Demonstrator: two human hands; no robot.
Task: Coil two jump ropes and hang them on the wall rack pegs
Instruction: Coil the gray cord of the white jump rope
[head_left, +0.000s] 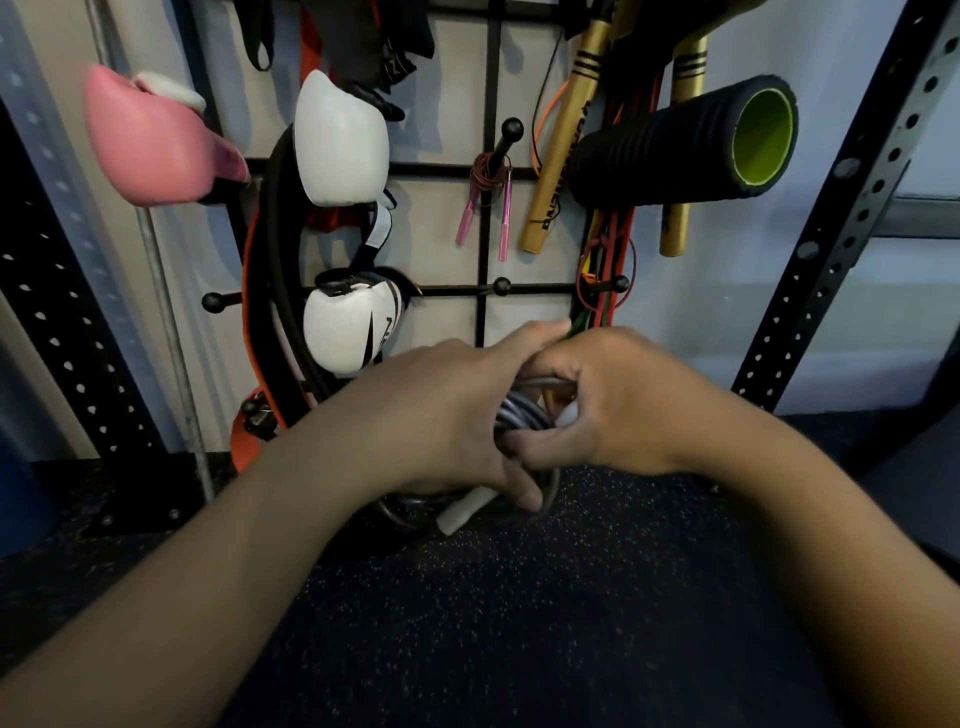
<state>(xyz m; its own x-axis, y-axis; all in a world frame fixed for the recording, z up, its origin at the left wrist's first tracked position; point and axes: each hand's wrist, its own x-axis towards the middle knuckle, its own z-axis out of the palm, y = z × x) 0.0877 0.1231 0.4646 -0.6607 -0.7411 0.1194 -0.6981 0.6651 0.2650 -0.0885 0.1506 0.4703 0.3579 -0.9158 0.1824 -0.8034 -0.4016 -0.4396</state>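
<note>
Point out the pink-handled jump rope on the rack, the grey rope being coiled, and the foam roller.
pink-handled jump rope (505, 218): head view, right handle.
grey rope (519, 413): head view, coils between hands.
foam roller (654, 150): head view, black ridged side.

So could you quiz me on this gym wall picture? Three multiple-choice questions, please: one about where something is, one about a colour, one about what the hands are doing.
1. Where does the jump rope with pink handles hang?
A. On a peg in the middle of the rack
B. On the floor
C. Inside the foam roller

2. What colour is the inside of the black foam roller?
A. Red
B. Lime green
C. White

3. What are the two hands doing?
A. Resting open on the floor
B. Holding a boxing glove
C. Both gripping a coiled grey rope

Answers:
1. A, its coil is looped over a black ball-tipped peg.
2. B, the open end shows lime green.
3. C, the left hand and right hand close round the grey rope.
</note>
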